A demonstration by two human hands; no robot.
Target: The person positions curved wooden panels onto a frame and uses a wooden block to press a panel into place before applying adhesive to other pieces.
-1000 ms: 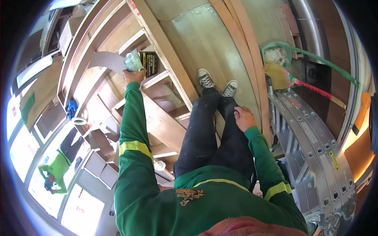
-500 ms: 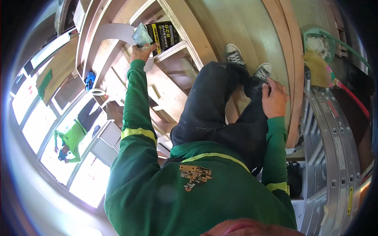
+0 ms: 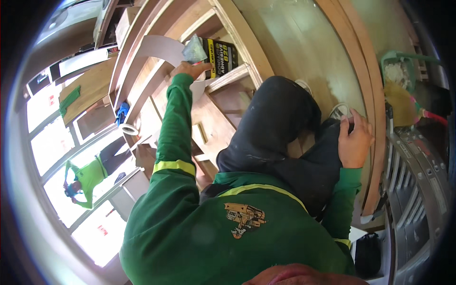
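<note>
My left hand (image 3: 191, 70) reaches up and left over the wooden framework, its fingers closed at the base of a flat, greyish scraper-like piece (image 3: 194, 50). A bit of red shows where the fingers meet it. Just right of that piece is a black and yellow adhesive tin (image 3: 220, 58), set among the frame's compartments. Behind the hand curves a pale, thin strip (image 3: 159, 47). My right hand (image 3: 356, 142) rests on my bent right knee, fingers loosely bent and apart, holding nothing; one shoe (image 3: 340, 111) shows beside its fingertips.
Curved wooden frames (image 3: 237, 42) surround me on the left and ahead, with a curved wooden edge (image 3: 368, 71) at right. Beyond it stand a metal ladder (image 3: 420, 175), a green dustpan (image 3: 412, 76) and a yellowish broom (image 3: 399, 102). A tape roll (image 3: 128, 129) lies left; another person (image 3: 90, 175) is by the windows.
My view has shifted, so most things appear farther right. My knees have bent more, partly covering the shoes. The left hand keeps its hold; the other person's arms are now raised to the head.
</note>
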